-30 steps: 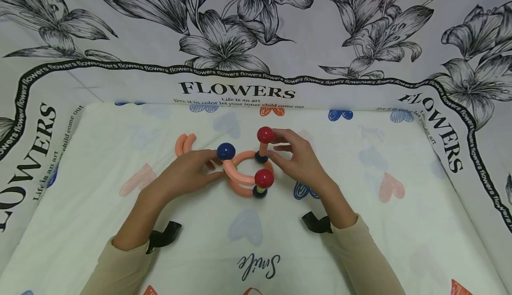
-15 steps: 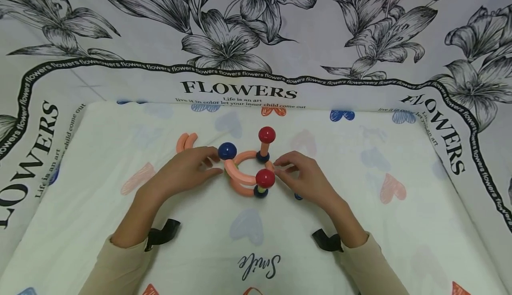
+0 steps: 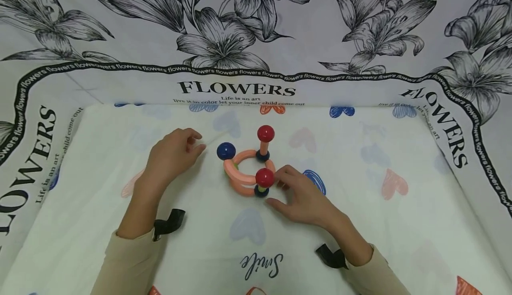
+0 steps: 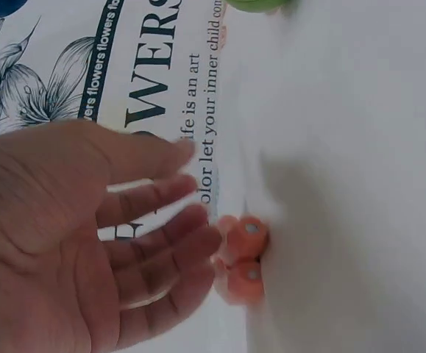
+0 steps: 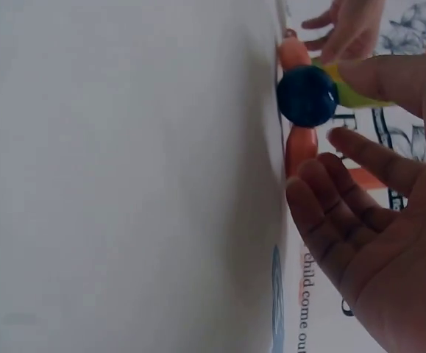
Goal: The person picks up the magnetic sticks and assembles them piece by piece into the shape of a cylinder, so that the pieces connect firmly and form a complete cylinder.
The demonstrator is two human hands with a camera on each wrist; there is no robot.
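Observation:
A ball-and-rod construction stands mid-table: curved orange rods (image 3: 240, 175) form a ring at the bottom. On its upper level are a blue ball (image 3: 226, 151), a far red ball (image 3: 266, 133) on an upright orange rod, and a near red ball (image 3: 264, 177). My right hand (image 3: 304, 199) is at the near right corner, relaxed fingers and thumb around the lower dark blue ball (image 5: 307, 95) and a yellow-green rod (image 5: 360, 95), without gripping. Left of the construction, my left hand (image 3: 172, 155) has loosely bent fingers beside two loose curved orange rods (image 4: 246, 235), hidden in the head view.
A white cloth with printed hearts (image 3: 248, 226) covers the table. Behind it hangs a flower-printed cloth (image 3: 224, 41). Black wrist mounts (image 3: 170, 221) stick out inward from both wrists.
My left hand has left the construction, moving left and away from me to the loose orange rods. The right hand has come down from the far red ball to the near right corner.

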